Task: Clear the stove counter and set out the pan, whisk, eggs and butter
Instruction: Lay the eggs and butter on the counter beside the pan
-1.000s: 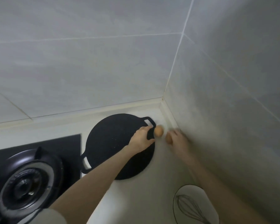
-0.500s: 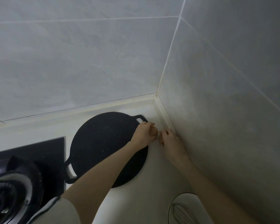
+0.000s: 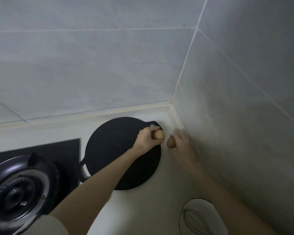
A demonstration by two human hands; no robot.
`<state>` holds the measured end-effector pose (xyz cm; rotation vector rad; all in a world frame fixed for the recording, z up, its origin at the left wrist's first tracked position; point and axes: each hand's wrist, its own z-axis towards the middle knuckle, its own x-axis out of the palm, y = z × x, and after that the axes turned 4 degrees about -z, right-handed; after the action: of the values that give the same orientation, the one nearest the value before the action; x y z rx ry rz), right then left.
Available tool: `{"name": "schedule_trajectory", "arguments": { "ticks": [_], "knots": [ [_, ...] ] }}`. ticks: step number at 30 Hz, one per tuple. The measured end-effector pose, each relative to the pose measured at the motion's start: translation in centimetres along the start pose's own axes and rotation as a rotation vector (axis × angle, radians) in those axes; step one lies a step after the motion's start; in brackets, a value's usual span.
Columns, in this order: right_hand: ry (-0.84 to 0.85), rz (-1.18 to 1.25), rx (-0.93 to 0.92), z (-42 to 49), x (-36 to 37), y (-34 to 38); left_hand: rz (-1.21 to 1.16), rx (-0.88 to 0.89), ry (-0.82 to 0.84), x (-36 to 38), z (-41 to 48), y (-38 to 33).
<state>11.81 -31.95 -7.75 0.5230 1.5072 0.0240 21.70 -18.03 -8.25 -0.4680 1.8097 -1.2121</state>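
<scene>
Pale countertop (image 3: pixel 143 209) is shared by a black round flat two-handled pan (image 3: pixel 119 150) and a white bowl (image 3: pixel 214 211) with a wire whisk (image 3: pixel 193 221). Forearms outstretched, one brown egg (image 3: pixel 159 134) is gripped in the curled left hand (image 3: pixel 147 139) over the pan's far rim, a second brown egg (image 3: pixel 171 142) pinched by the right hand (image 3: pixel 181 145) just beside.

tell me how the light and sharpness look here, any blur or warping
Head view: dim, even light, no hard glare; wall seam leans with wide-angle stretch; burner smeared by blur; left egg in the left hand and right egg in the right hand soft but readable; whisk faint in shadow.
</scene>
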Motion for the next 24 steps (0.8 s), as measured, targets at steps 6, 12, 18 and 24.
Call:
{"name": "schedule_trajectory", "arguments": {
  "ticks": [6,12,18,24],
  "knots": [
    [0.056,0.073,-0.078,-1.7,-1.7,4.7,-0.066,0.061,-0.106,-5.3,-6.5,0.0],
    [0.139,0.06,-0.25,-6.0,-2.0,10.9,-0.123,0.042,-0.244,-9.9,-16.4,1.2],
    [0.209,0.124,-0.346,-11.1,-0.4,15.5,-0.166,-0.048,-0.397,-11.5,-26.2,3.6],
    [0.265,0.038,-0.389,-15.3,2.2,17.3,-0.197,-0.137,-0.474,-10.1,-32.7,6.6]
  ]
}}
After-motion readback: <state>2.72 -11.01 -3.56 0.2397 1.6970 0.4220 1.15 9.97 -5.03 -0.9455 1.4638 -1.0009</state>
